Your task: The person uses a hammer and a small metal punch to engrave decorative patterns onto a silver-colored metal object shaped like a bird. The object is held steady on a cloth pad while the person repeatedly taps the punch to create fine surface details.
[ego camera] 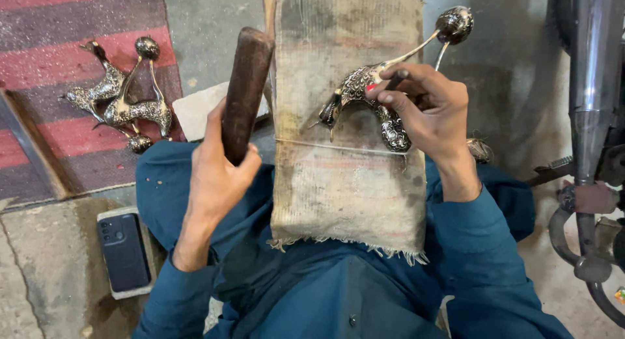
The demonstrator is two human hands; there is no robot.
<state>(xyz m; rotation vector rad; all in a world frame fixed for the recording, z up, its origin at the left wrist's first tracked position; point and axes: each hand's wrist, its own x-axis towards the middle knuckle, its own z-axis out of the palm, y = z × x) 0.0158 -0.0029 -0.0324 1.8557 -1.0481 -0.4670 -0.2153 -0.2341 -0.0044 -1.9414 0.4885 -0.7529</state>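
My left hand [218,166] grips a dark wooden mallet handle [245,85], held upright over my left knee. My right hand [426,108] presses an engraved metal bird figure [364,92] against a burlap-covered board [348,183] that lies across my lap. Between the right hand's fingers sits a thin dark tool [394,79] with its tip on the bird. The bird's long curved stems end in a dark round knob [454,24] beyond the board's right edge.
Two finished metal bird figures [120,95] lie on a red and purple striped mat [65,85] at the left. A dark phone [124,251] rests on the concrete floor by my left leg. A motorcycle's metal parts [586,150] stand at the right.
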